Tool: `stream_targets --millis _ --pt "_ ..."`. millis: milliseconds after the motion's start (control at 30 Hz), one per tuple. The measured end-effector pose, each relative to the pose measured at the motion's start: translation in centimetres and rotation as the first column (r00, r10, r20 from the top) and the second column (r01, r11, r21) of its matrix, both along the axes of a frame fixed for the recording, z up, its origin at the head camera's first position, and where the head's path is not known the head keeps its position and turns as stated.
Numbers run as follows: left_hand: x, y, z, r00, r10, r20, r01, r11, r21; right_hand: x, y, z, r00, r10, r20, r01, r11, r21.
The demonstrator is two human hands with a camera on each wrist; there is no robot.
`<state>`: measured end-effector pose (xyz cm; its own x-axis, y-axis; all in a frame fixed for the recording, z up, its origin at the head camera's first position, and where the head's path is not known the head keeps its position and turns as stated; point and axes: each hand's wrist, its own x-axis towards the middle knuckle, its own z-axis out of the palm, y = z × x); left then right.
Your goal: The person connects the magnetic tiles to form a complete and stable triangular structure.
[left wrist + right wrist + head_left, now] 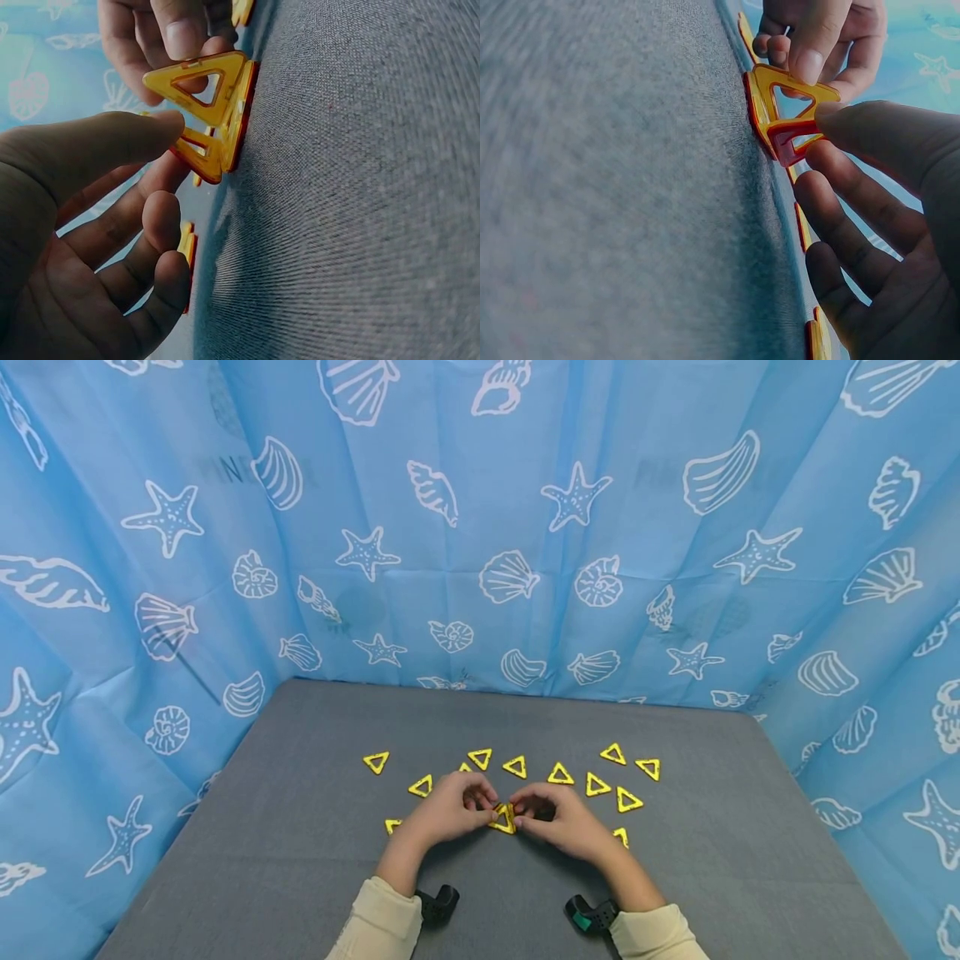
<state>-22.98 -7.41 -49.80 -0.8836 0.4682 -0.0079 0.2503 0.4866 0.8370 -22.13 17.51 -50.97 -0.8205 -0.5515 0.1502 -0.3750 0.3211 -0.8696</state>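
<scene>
At the middle of the table, both hands work on a small group of yellow, see-through triangular magnetic tiles with open centres. My left hand (450, 810) pinches one tile (201, 154) between thumb and fingers. Opposite it, my right hand (558, 817) pinches another tile (225, 105) by its corner. Both held tiles stand tilted up along the edges of a base tile (502, 819), which lies on the table beneath them. In the right wrist view, the right hand's tile (784, 142) looks reddish and leans close to the left hand's tile (821, 93).
Several more triangular tiles lie scattered flat on the grey table (315, 860), such as one tile (377, 762) at far left and another tile (648, 768) at far right. A blue shell-print curtain (465, 552) hangs behind and beside the table.
</scene>
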Motion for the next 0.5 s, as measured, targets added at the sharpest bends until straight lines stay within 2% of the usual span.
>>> stream_targets --millis 500 --pt "-0.02 0.1 0.1 1.0 -0.012 0.0 0.012 1.0 -0.019 0.16 -0.14 0.11 1.0 -0.014 -0.02 0.014 1.0 0.005"
